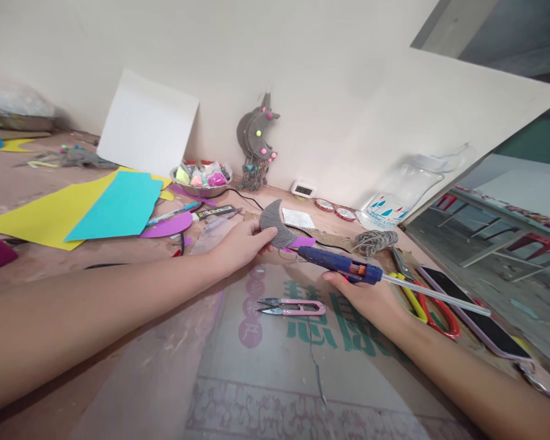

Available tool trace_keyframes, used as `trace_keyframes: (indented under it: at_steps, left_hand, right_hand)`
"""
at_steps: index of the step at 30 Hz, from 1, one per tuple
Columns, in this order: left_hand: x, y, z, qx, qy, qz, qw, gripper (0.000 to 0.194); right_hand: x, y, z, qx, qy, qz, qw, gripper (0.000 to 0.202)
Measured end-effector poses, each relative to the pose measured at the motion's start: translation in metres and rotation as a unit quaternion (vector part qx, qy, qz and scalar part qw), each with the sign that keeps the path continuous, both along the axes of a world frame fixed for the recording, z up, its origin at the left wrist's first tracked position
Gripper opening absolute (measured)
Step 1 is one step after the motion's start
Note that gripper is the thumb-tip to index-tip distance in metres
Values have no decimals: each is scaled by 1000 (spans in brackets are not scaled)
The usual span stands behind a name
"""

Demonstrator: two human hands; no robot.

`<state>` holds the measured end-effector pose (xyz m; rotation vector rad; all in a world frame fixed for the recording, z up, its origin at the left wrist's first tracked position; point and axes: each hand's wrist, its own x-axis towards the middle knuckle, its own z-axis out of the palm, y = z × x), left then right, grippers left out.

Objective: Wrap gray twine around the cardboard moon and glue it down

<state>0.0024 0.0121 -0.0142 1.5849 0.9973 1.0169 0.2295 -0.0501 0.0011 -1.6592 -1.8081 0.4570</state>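
Note:
Between the thumb and fingers of my left hand (242,245) is a grey crescent moon (277,225) that looks wrapped in yarn. My right hand (364,293) grips a dark blue glue gun (334,261) from below, with a clear glue stick (435,293) jutting out of its back end. The gun's nozzle points left and is at the crescent's lower edge; I cannot tell whether they touch. Pink thread snips (293,307) lie on the printed plastic sheet (238,391) below both hands. A loose grey strand (318,373) trails beneath the snips.
A finished-looking crescent ornament (259,137) with coloured balls hangs on the wall. Coloured paper sheets (114,208) and a bowl of bagged pieces (206,183) are left. At right are a grey yarn bundle (376,242), red-and-yellow scissors (435,311), a phone (474,311) and a clear bag (398,189).

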Motion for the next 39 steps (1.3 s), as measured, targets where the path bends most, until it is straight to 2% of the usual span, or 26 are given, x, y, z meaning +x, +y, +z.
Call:
trace_keyframes:
  at_steps: [19, 39]
  left_hand:
    - [2, -3, 1, -24, -9, 15, 1000, 29]
    - [1, -5, 2, -21, -22, 3, 1000, 29]
  right_hand:
    - [5, 4, -2, 19, -4, -25, 1000, 26]
    - [-2, 1, 14, 11, -12, -56, 998, 26]
